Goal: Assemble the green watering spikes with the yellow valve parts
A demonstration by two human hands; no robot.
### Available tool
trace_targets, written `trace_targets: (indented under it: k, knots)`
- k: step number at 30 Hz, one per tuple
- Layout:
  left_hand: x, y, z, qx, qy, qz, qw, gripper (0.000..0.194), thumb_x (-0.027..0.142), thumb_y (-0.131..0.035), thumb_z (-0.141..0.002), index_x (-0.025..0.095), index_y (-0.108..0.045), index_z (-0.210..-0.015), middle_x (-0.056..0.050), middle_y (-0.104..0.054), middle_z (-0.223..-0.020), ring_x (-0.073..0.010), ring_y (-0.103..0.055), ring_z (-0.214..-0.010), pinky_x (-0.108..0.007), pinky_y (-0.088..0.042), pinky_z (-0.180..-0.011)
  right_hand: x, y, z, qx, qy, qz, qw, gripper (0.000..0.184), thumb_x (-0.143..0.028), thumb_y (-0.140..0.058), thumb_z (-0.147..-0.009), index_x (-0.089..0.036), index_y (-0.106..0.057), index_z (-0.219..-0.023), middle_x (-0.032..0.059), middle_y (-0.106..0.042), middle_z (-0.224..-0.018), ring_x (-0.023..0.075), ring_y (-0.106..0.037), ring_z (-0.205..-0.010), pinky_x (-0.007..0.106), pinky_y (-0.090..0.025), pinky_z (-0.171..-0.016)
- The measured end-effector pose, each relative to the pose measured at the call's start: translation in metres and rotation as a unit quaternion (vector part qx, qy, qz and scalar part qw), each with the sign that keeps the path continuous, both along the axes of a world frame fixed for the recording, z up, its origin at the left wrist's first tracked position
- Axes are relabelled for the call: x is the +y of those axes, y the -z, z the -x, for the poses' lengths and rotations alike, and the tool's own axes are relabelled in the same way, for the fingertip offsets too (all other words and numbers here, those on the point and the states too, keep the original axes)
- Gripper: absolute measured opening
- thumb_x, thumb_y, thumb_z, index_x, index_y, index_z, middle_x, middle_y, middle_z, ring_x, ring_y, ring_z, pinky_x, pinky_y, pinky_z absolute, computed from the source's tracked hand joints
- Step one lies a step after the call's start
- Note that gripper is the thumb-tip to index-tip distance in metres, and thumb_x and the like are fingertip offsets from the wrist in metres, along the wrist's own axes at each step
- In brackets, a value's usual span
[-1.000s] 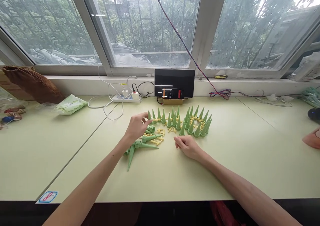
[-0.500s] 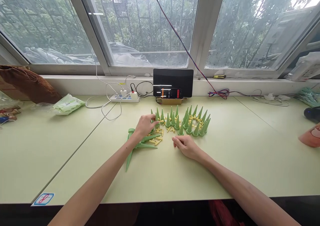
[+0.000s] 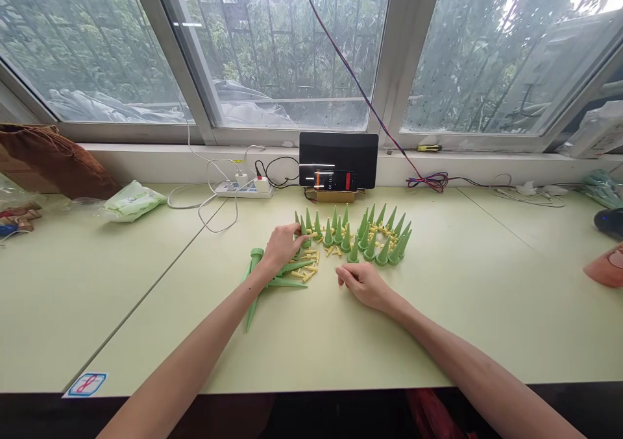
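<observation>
A pale green table point(image 3: 438, 322) under a wide window is seen, and the work is laid out in the middle of it.

Nearest, the right hand point(image 3: 363, 284) rests on the table with the fingers curled loosely. Whether something small is pinched in it cannot be told.

Just left of it, the left hand point(image 3: 282, 248) is closed down over the heap of lying green spikes point(image 3: 280, 277). Its fingertips are at the small yellow pieces point(image 3: 306, 272) and at the first of the standing green cones point(image 3: 360, 238). What exactly is gripped is hidden by the fingers.

Beyond both hands, the standing cones are set upright, close together in a group, with more yellow pieces scattered between them.

For a good pick, one piece only should be taken, from the near edge of the heap. The fingers should be kept low and away from the upright cones, which are judged easy to knock over. The long spikes under the left wrist could be dragged along, so the hand is better lifted straight up.

Farther away, a phone point(image 3: 335, 181) stands before a dark screen point(image 3: 338, 150), and a power strip point(image 3: 243, 189) lies to the left of it.
</observation>
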State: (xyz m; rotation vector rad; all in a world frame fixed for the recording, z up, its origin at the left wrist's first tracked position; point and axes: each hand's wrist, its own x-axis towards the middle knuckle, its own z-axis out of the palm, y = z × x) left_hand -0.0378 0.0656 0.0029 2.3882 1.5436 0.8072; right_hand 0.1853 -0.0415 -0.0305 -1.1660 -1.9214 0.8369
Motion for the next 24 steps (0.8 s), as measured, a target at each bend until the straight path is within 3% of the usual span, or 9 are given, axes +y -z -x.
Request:
trace_targets:
  k: [8, 17, 24]
  knots:
    - [0.000, 0.001, 0.001, -0.002, 0.000, 0.011, 1.000, 0.016, 0.030, -0.063, -0.087, 0.018, -0.067, -0.079, -0.008, -0.076, -0.087, -0.0232, -0.068, -0.077, -0.033, -0.049, -0.073, 0.000, 0.000, 0.000, -0.002, -0.002, 0.001, 1.000, 0.051, -0.048, -0.039, -0.100, -0.019, -0.057, -0.063, -0.0039, -0.038, -0.052, 0.0118, -0.035, -0.050, 0.026, -0.031, -0.054]
    - [-0.014, -0.024, 0.029, -0.004, 0.014, 0.008, 1.000, 0.021, 0.032, -0.056, -0.089, 0.021, -0.073, -0.087, -0.003, -0.075, -0.085, -0.0184, -0.064, -0.069, -0.030, -0.048, -0.070, 0.000, -0.001, 0.000, -0.008, -0.004, 0.000, 1.000, 0.048, -0.044, -0.040, -0.100, -0.019, -0.057, -0.063, -0.0039, -0.041, -0.052, 0.0118, -0.036, -0.050, 0.026, -0.032, -0.056]
    - [-0.019, -0.018, 0.036, 0.076, 0.053, 0.042, 0.995, 0.023, 0.040, -0.065, -0.082, 0.021, -0.076, -0.090, -0.008, -0.075, -0.095, -0.0276, -0.064, -0.097, -0.034, -0.048, -0.082, -0.001, -0.001, 0.000, -0.010, -0.003, -0.003, 1.000, 0.048, -0.045, -0.040, -0.100, -0.018, -0.058, -0.064, -0.0042, -0.041, -0.052, 0.0115, -0.037, -0.050, 0.025, -0.033, -0.056]
